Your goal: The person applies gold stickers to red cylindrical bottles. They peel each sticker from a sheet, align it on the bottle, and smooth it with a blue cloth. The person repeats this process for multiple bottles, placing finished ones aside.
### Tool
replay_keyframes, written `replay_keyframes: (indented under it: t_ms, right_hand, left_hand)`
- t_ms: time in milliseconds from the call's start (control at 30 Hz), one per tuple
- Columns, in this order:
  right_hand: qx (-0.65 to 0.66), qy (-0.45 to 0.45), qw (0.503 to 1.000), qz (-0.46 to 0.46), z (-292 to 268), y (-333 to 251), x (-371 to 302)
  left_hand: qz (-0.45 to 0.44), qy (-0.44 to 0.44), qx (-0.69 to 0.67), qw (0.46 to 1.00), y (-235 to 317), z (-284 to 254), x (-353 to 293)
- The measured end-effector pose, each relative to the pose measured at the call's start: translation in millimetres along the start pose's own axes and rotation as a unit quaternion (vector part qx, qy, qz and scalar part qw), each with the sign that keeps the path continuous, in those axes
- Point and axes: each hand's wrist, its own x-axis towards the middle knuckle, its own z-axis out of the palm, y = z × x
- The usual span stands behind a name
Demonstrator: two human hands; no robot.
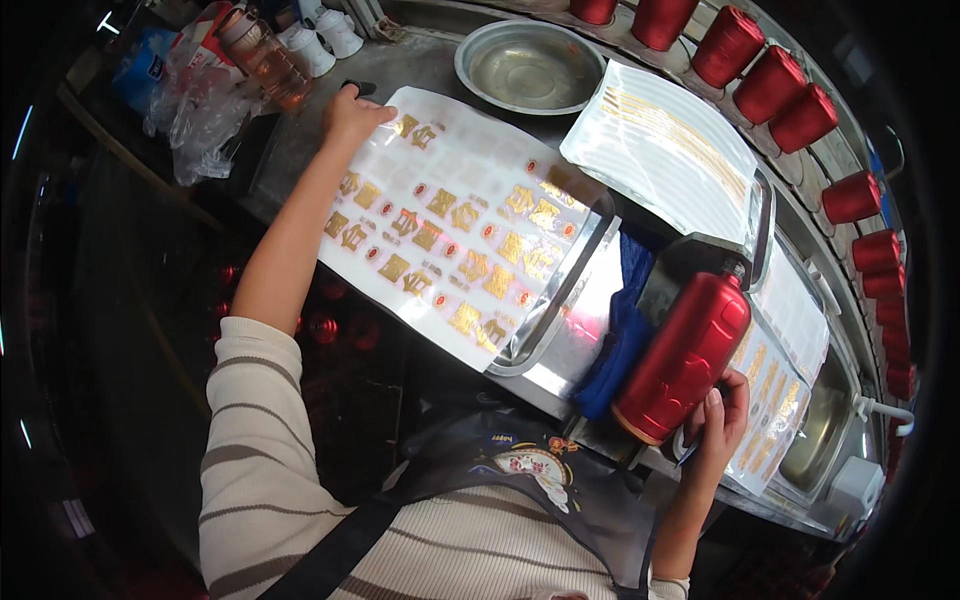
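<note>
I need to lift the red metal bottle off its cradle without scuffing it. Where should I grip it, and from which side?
Grip the red metal bottle around its smooth cylindrical middle, coming from above. It lies tilted on its side, neck up and away, base toward the right hand, which already cups that lower end; the top side is bare.
</note>
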Motion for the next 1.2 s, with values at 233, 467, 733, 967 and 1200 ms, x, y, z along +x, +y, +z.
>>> replay_keyframes:
  t_ms: [233, 467, 733, 967, 1200]
  right_hand:
    - [-0.025, 0.013, 0.999, -0.021, 2, -2, -14]
    - [-0.190, -0.036, 0.975, -0.108, -2, -1, -40]
    - [-0.315, -0.010, 0.927, -0.202, 17, 4, -40]
    - [-0.289, 0.003, 0.938, -0.190, 19, 9, -35]
    - [-0.313, 0.013, 0.922, -0.228, 18, 6, -38]
  left_hand:
    - [0.123, 0.142, 0.145, 0.971, 45, 0, -23]
    - [0.278, 0.134, 0.074, 0.948, 134, -13, -108]
    - [0.333, 0.061, -0.008, 0.941, 202, 8, -130]
    - [0.144, -0.074, -0.052, 0.985, 192, 86, 14]
    - [0.151, -0.155, 0.278, 0.936, 157, 146, 66]
